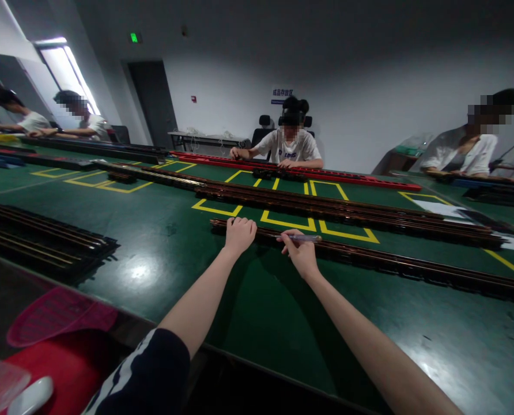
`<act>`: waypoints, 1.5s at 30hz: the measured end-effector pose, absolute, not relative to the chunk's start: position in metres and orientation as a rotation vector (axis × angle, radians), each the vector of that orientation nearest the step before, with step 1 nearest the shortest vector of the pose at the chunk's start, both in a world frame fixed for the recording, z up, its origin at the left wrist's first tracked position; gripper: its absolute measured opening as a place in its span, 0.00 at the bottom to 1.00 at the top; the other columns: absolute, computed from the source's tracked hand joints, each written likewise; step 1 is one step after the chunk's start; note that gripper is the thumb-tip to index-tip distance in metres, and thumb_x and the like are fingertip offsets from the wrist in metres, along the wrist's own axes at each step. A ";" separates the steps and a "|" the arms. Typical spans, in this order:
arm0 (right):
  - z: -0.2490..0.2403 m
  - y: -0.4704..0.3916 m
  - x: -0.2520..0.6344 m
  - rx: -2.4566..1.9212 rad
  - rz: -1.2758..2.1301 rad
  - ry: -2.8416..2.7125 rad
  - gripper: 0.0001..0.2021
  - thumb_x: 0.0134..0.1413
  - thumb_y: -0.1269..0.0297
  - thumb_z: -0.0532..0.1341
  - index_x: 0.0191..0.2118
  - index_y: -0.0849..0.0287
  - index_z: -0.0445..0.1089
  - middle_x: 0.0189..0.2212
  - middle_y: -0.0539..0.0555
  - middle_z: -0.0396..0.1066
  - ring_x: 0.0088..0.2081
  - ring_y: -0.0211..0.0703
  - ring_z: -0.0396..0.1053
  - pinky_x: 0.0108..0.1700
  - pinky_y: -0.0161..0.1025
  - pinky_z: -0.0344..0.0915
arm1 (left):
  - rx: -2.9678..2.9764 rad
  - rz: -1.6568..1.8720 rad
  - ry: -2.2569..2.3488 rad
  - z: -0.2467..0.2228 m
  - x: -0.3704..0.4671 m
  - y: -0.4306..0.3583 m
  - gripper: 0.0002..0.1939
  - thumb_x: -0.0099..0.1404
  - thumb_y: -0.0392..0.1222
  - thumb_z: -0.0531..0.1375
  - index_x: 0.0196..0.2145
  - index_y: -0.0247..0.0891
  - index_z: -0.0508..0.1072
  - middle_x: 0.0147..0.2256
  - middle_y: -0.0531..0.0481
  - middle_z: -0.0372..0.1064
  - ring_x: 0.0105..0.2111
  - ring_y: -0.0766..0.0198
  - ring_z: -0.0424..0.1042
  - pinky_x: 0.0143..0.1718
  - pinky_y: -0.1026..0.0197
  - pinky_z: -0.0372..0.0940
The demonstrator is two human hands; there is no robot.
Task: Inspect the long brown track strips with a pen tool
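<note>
Around you, the long green table top carries several things. Beyond your hands, a long dark bundle of slim rails with coppery edges runs across the table over yellow tape outlines. It lies between you and the person in a white shirt, who sits behind a long red rail. White sheets lie near the right end of that bundle. Well to your left, a flat group of dark strips with brassy lines sits near the table edge; below it are a pink openwork plastic basket and a red surface.

The nearer long dark strip with reddish-brown lines lies right at your fingers, running off to your right, with nothing standing between it and you. Your left hand is over it close to its left end, fingers bent down on it; their tips are hidden, so how tightly they close cannot be told. Your right hand is closed around a slim, clear, pen-like tool, its tip pointing left at the strip, just beside your left hand; whether the tip touches is too small to tell.
</note>
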State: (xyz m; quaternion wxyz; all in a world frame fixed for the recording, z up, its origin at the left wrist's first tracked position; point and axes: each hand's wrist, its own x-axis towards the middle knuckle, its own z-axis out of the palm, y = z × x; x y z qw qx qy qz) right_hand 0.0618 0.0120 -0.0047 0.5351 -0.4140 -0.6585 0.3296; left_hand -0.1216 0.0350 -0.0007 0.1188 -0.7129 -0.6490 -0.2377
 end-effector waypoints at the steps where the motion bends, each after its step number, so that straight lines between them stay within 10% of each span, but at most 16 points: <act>1: -0.005 0.012 0.062 -0.993 0.779 -1.557 0.22 0.52 0.42 0.58 0.34 0.59 0.70 0.32 0.56 0.76 0.22 0.38 0.69 0.22 0.35 0.66 | -2.090 -0.693 -1.898 -0.001 -0.121 0.035 0.23 0.70 0.41 0.41 0.31 0.36 0.74 0.37 0.41 0.75 0.41 0.54 0.71 0.50 0.48 0.56; 19: -0.008 0.016 0.062 -0.932 0.924 -1.550 0.13 0.54 0.53 0.60 0.36 0.58 0.70 0.33 0.53 0.76 0.23 0.35 0.68 0.23 0.32 0.66 | -2.054 -0.841 -2.127 0.002 -0.116 0.044 0.22 0.68 0.42 0.43 0.31 0.37 0.76 0.36 0.43 0.77 0.39 0.56 0.72 0.51 0.48 0.56; 45: -0.006 0.016 0.099 -0.978 1.002 -1.566 0.22 0.46 0.43 0.63 0.37 0.58 0.70 0.35 0.57 0.77 0.23 0.38 0.70 0.20 0.33 0.65 | -1.988 -0.907 -2.112 0.000 -0.082 0.040 0.22 0.68 0.41 0.44 0.31 0.36 0.77 0.36 0.42 0.77 0.41 0.55 0.72 0.54 0.47 0.57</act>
